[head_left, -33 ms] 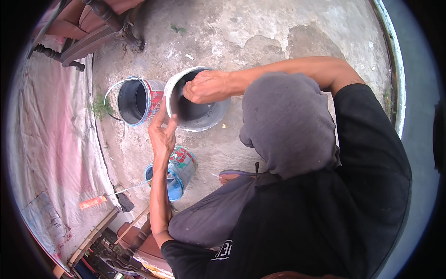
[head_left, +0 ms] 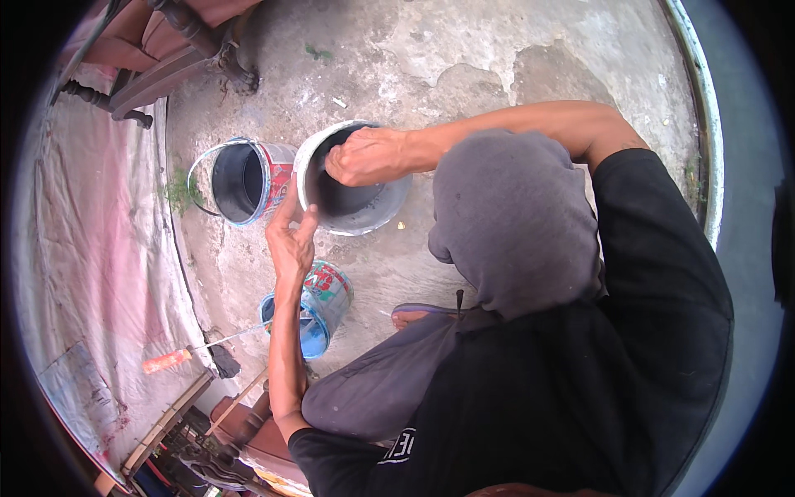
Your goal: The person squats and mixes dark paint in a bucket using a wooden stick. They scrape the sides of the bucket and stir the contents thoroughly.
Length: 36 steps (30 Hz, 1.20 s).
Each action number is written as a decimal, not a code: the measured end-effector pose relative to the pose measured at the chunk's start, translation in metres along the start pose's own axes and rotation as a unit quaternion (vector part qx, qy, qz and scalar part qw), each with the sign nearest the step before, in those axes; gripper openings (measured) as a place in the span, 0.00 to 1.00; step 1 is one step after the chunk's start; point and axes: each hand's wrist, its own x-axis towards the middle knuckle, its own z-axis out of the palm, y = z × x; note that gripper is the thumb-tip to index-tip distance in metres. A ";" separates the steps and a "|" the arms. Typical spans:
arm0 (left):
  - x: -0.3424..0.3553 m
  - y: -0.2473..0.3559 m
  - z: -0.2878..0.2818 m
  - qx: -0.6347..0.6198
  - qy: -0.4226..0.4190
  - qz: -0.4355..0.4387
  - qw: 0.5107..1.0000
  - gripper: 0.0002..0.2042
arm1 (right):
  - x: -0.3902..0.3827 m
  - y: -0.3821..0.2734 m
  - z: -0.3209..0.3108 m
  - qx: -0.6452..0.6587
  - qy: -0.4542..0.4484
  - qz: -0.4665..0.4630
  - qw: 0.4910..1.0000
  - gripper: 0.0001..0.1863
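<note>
— Bucket (head_left: 364, 217): where, and held how?

— Grey, upper middle of the frame, upright on the concrete floor (head_left: 497, 50). Left hand (head_left: 292, 242) just below and left of it, fingers spread, palm flat against the outer wall. Right hand (head_left: 366, 156) over the rim and down inside, curled into a fist. Impossible to tell whether closed on a rag, a scraper or nothing.

— Looks like wiping or scraping the inside, then. Any tips?

— Probably best to press the left palm firmly against the wall, so as to stop any sliding or tipping. Work the fist round the inner wall in even passes, rim down to bottom, elbow high. Mind the red-and-white can (head_left: 248, 178) just beside the bucket on the left: easy to knock.

— And the count?

— One grey bucket. Two paint cans: the red-and-white can with a wire handle, dark inside, and a blue can (head_left: 321, 300) lower, centre-left, close to the left forearm, blue inside. One roller (head_left: 174, 359) with an orange handle, lower left, at the edge of a pale stained cloth (head_left: 91, 248). One sandal (head_left: 421, 312) near the centre. Two hands, apart, the bucket wall between them. Dark wooden furniture legs (head_left: 190, 33) at upper left, number hard to tell.
</note>
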 end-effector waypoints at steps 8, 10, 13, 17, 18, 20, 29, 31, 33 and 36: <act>0.004 -0.004 0.003 0.020 0.003 0.051 0.998 0.29 | 0.005 -0.006 0.025 0.094 -0.074 -0.040 0.992 0.10; 0.005 0.005 -0.003 0.038 -0.010 0.026 0.999 0.30 | 0.001 -0.009 0.026 0.107 -0.125 -0.050 0.985 0.10; 0.005 -0.005 -0.002 0.035 0.010 0.047 0.998 0.30 | 0.003 -0.006 0.022 0.141 -0.099 -0.057 0.983 0.08; 0.003 -0.012 0.001 -0.014 0.024 0.034 0.999 0.30 | 0.002 0.000 -0.009 0.087 -0.115 -0.012 0.989 0.07; 0.003 -0.015 0.002 -0.040 0.027 0.039 0.998 0.31 | -0.002 0.003 -0.015 0.087 -0.091 -0.014 0.992 0.07; -0.001 -0.024 -0.002 -0.067 0.038 0.067 0.995 0.31 | 0.003 0.006 -0.025 0.084 -0.063 -0.012 0.994 0.08; 0.003 -0.034 -0.020 -0.062 0.035 0.048 0.996 0.28 | 0.012 0.018 -0.003 0.120 -0.010 0.096 0.988 0.10; 0.000 -0.032 -0.026 -0.055 0.026 0.054 0.997 0.26 | 0.011 0.013 -0.001 0.143 -0.027 0.114 0.983 0.11; -0.003 -0.022 -0.032 -0.045 0.011 0.038 0.998 0.24 | 0.016 0.008 -0.006 0.161 -0.069 0.130 0.976 0.12; -0.002 -0.006 -0.044 0.002 0.000 0.037 0.999 0.24 | 0.015 0.003 -0.003 0.185 -0.070 0.148 0.969 0.12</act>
